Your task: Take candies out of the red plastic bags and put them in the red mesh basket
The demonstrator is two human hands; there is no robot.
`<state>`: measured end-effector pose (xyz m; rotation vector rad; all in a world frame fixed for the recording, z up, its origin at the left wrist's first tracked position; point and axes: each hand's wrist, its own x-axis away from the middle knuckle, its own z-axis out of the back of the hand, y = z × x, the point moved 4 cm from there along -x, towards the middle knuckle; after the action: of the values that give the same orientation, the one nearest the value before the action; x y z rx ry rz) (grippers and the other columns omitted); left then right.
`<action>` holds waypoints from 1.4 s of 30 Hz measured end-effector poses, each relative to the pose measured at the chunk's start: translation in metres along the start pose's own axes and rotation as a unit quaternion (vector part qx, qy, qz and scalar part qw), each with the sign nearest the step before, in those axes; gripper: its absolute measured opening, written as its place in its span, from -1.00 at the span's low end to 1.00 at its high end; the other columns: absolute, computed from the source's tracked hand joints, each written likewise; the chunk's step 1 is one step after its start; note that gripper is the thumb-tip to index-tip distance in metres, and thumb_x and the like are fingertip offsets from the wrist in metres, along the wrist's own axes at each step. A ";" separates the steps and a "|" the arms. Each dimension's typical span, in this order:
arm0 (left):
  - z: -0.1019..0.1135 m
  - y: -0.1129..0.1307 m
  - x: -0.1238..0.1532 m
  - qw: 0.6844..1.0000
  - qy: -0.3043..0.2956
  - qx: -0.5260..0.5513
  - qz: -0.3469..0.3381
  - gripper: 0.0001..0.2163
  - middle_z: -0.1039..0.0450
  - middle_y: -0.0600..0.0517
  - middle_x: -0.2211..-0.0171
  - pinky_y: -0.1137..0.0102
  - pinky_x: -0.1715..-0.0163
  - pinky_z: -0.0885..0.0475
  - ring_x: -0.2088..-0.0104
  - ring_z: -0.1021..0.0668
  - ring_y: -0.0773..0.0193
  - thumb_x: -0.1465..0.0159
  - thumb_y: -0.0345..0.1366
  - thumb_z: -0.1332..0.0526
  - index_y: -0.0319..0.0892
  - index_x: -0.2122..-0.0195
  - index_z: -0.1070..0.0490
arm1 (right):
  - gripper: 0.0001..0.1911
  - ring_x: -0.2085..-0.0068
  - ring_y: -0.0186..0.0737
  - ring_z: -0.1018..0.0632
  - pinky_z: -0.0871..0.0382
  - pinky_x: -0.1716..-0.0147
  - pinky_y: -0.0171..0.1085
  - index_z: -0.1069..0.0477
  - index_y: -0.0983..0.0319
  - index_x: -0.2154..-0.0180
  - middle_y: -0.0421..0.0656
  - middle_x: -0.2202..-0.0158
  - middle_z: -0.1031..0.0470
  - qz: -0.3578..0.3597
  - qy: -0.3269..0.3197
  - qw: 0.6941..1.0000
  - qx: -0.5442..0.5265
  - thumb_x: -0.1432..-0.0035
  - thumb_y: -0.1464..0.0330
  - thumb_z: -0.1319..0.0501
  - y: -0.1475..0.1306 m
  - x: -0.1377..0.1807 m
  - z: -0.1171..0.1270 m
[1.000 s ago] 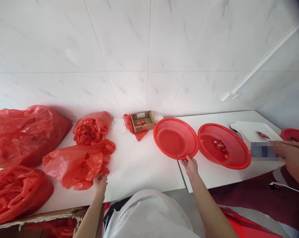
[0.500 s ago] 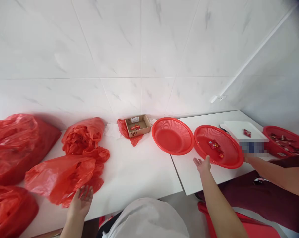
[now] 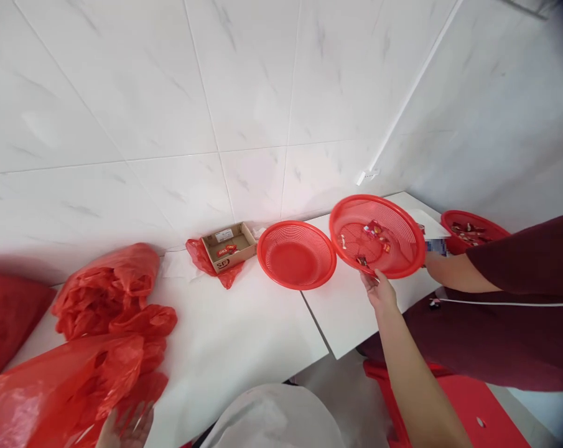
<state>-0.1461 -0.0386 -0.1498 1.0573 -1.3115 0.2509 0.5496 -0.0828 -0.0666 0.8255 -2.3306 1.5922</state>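
My right hand (image 3: pixel 378 291) grips the near rim of a red plastic basket (image 3: pixel 405 258), which is tilted and raised off the table. Several small red wrapped packets (image 3: pixel 379 236) lie in it. A co-worker's arm (image 3: pixel 458 272) reaches to the basket's right side; that hand is partly hidden. Palm up with fingers spread, my left hand (image 3: pixel 128 428) is beside a crumpled red plastic bag (image 3: pixel 76 379) at the lower left and holds nothing. An empty red basket (image 3: pixel 296 256) rests on the table left of the raised one.
A small cardboard box (image 3: pixel 229 246) with red packets stands by the wall on red plastic. Bulky red bags (image 3: pixel 106 286) cover the table's left side. Another red basket (image 3: pixel 472 230) of packets is at the far right. A red stool-like object (image 3: pixel 481 404) sits below the table.
My right hand has taken hold of the basket's rim, and the basket has lifted and tilted. The view has swung right. The left hand stays open by the bag.
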 end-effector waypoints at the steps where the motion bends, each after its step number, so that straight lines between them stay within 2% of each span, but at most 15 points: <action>1: -0.001 0.000 -0.001 1.000 -0.001 0.000 0.001 -0.87 -0.47 0.02 0.42 0.36 0.53 -0.56 0.45 -0.58 0.21 -0.29 -0.26 -0.09 -0.14 0.35 -0.38 | -0.91 0.42 -0.34 -0.58 -0.58 0.34 -0.37 -0.40 0.29 0.32 -0.17 0.42 -0.54 0.000 -0.018 1.000 0.003 -0.06 0.45 -0.26 0.000 0.013 -0.003; 4: -0.002 0.000 -0.004 1.000 -0.001 0.003 0.009 -0.82 -0.48 0.00 0.41 0.34 0.52 -0.56 0.43 -0.58 0.20 -0.28 -0.16 -0.09 -0.13 0.32 -0.38 | -0.85 0.46 -0.33 -0.58 -0.58 0.38 -0.35 -0.45 0.28 0.32 -0.17 0.42 -0.58 -0.024 -0.113 0.993 0.038 0.01 0.45 -0.34 0.012 0.067 -0.020; 6: -0.005 0.001 -0.007 1.000 -0.003 0.009 0.009 -0.80 -0.48 0.00 0.41 0.33 0.52 -0.56 0.43 -0.57 0.19 -0.27 -0.11 -0.10 -0.13 0.31 -0.37 | -0.81 0.48 -0.33 -0.57 -0.56 0.41 -0.35 -0.47 0.27 0.30 -0.18 0.42 -0.59 -0.074 -0.193 0.976 0.075 0.01 0.39 -0.37 0.032 0.114 -0.036; 10: -0.013 0.004 -0.009 1.000 -0.018 0.018 -0.002 -0.73 -0.48 -0.03 0.40 0.32 0.50 -0.55 0.40 -0.57 0.17 -0.29 -0.06 -0.06 -0.16 0.30 -0.37 | -0.68 0.41 -0.34 -0.59 -0.54 0.38 -0.38 -0.48 0.27 0.22 -0.16 0.33 -0.60 -0.206 -0.310 0.924 0.092 0.03 0.28 -0.39 0.095 0.205 -0.067; 12: -0.017 0.005 -0.006 0.999 -0.018 0.032 -0.007 -0.70 -0.47 -0.03 0.39 0.31 0.46 -0.54 0.38 -0.58 0.17 -0.29 -0.04 -0.05 -0.17 0.29 -0.37 | -0.66 0.44 -0.34 -0.58 -0.52 0.40 -0.38 -0.48 0.29 0.24 -0.15 0.37 -0.59 -0.258 -0.355 0.893 0.102 0.05 0.24 -0.39 0.130 0.237 -0.080; 14: -0.019 0.004 -0.003 0.999 -0.014 0.047 -0.011 -0.69 -0.47 -0.02 0.38 0.31 0.43 -0.54 0.37 -0.57 0.18 -0.30 -0.02 -0.05 -0.18 0.28 -0.36 | -0.65 0.46 -0.34 -0.57 -0.51 0.39 -0.37 -0.47 0.29 0.26 -0.16 0.41 -0.58 -0.292 -0.372 0.874 0.108 0.07 0.23 -0.39 0.161 0.254 -0.087; 16: -0.019 0.003 0.001 0.998 -0.010 0.057 -0.008 -0.68 -0.46 -0.02 0.39 0.33 0.42 -0.53 0.37 -0.57 0.19 -0.30 -0.01 -0.04 -0.18 0.29 -0.36 | -0.67 0.46 -0.34 -0.56 -0.50 0.37 -0.36 -0.46 0.28 0.29 -0.18 0.43 -0.57 -0.304 -0.359 0.876 0.110 0.09 0.24 -0.40 0.184 0.259 -0.088; 19: -0.015 0.003 0.003 0.998 -0.007 0.068 -0.004 -0.67 -0.47 -0.03 0.40 0.33 0.41 -0.53 0.36 -0.57 0.18 -0.30 -0.01 -0.04 -0.19 0.30 -0.36 | -0.68 0.41 -0.33 -0.57 -0.50 0.32 -0.34 -0.45 0.25 0.29 -0.18 0.39 -0.58 -0.283 -0.330 0.894 0.111 0.10 0.24 -0.40 0.198 0.250 -0.081; 22: -0.008 0.003 0.003 0.997 -0.009 0.077 -0.003 -0.68 -0.48 -0.03 0.39 0.33 0.41 -0.53 0.36 -0.58 0.18 -0.31 -0.01 -0.04 -0.18 0.31 -0.36 | -0.66 0.30 -0.26 -0.59 -0.51 0.25 -0.29 -0.45 0.21 0.26 -0.16 0.28 -0.59 -0.235 -0.303 0.917 0.109 0.09 0.22 -0.39 0.194 0.233 -0.068; 26: -0.004 0.003 0.001 0.996 -0.013 0.084 0.000 -0.68 -0.50 -0.02 0.39 0.37 0.43 -0.53 0.39 -0.59 0.22 -0.34 -0.06 -0.02 -0.20 0.35 -0.37 | -0.71 0.20 -0.22 -0.58 -0.52 0.14 -0.25 -0.43 0.17 0.31 -0.19 0.26 -0.57 -0.180 -0.225 0.953 0.089 0.10 0.25 -0.39 0.182 0.205 -0.049; 30: -0.007 0.008 -0.001 0.997 -0.012 0.082 0.001 -0.76 -0.49 0.05 0.43 0.40 0.47 -0.52 0.44 -0.58 0.27 -0.35 -0.23 -0.04 -0.17 0.40 -0.38 | -0.66 0.17 -0.25 -0.59 -0.53 0.10 -0.25 -0.40 0.11 0.22 -0.23 0.16 -0.54 -0.160 -0.204 0.962 0.086 0.08 0.24 -0.40 0.180 0.185 -0.037; 33: -0.010 0.013 -0.001 0.996 -0.006 0.088 -0.002 -0.79 -0.47 0.10 0.47 0.41 0.47 -0.50 0.46 -0.57 0.30 -0.33 -0.35 -0.06 -0.15 0.45 -0.34 | -0.60 0.13 -0.21 -0.59 -0.53 0.10 -0.22 -0.38 0.10 0.17 -0.20 0.07 -0.49 -0.168 -0.200 0.960 0.101 0.06 0.18 -0.39 0.185 0.181 -0.031; 36: -0.013 0.015 0.003 0.997 -0.018 0.079 -0.018 -0.83 -0.45 0.09 0.46 0.41 0.45 -0.49 0.46 -0.56 0.31 -0.32 -0.35 -0.08 -0.15 0.43 -0.33 | -0.59 0.10 -0.14 -0.59 -0.51 0.11 -0.17 -0.38 0.14 0.15 -0.10 -0.01 -0.45 -0.232 -0.209 0.940 0.133 0.01 0.11 -0.34 0.193 0.191 -0.027; 39: -0.015 0.014 0.010 0.997 -0.049 0.057 -0.033 -0.82 -0.47 0.04 0.40 0.37 0.42 -0.49 0.41 -0.56 0.27 -0.32 -0.22 -0.10 -0.17 0.37 -0.34 | -0.61 0.11 -0.12 -0.60 -0.48 0.11 -0.16 -0.40 0.20 0.12 0.00 -0.04 -0.46 -0.309 -0.276 0.888 0.198 -0.06 0.14 -0.29 0.202 0.214 -0.025; 42: -0.019 0.018 0.012 0.995 -0.069 0.050 -0.046 -0.81 -0.47 -0.02 0.36 0.33 0.40 -0.48 0.37 -0.57 0.22 -0.29 -0.16 -0.15 -0.19 0.32 -0.36 | -0.65 0.14 -0.13 -0.61 -0.44 0.11 -0.20 -0.42 0.23 0.12 0.01 0.00 -0.51 -0.333 -0.346 0.839 0.257 -0.09 0.19 -0.26 0.209 0.238 -0.024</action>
<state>-0.1425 -0.0193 -0.1286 1.2346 -1.3799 0.1777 0.2353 -0.0848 -0.1134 2.3502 -1.5401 1.7381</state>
